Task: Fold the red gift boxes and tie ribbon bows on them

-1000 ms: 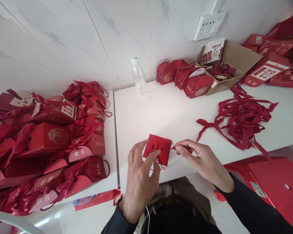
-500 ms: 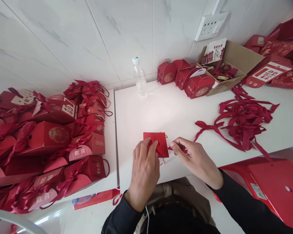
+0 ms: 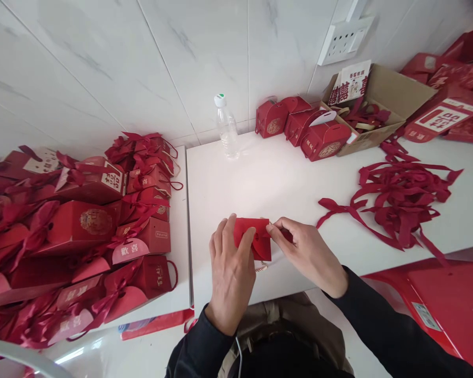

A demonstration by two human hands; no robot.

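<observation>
A small red gift box (image 3: 264, 251) stands near the front of the white table, with a bit of twisted cord handle (image 3: 261, 268) showing at its lower edge. My left hand (image 3: 233, 273) grips the box from the left, thumb and fingers over its top. Close against the box's right side, my right hand (image 3: 305, 252) pinches a dark red ribbon (image 3: 286, 234); most of that ribbon is hidden by the fingers. A heap of loose red ribbons (image 3: 402, 205) lies to the right of my right hand.
Many ribboned red boxes (image 3: 82, 220) crowd the left. A plastic bottle (image 3: 227, 128), several small red boxes (image 3: 325, 140) and an open cardboard box (image 3: 408, 105) stand along the wall. A red stool (image 3: 441, 299) is at lower right; a wall socket (image 3: 345, 41) is above.
My right hand has moved slightly left and up to the box's right side, drawing the ribbon over it. My left hand stays on the box, its fingers spread a little wider.
</observation>
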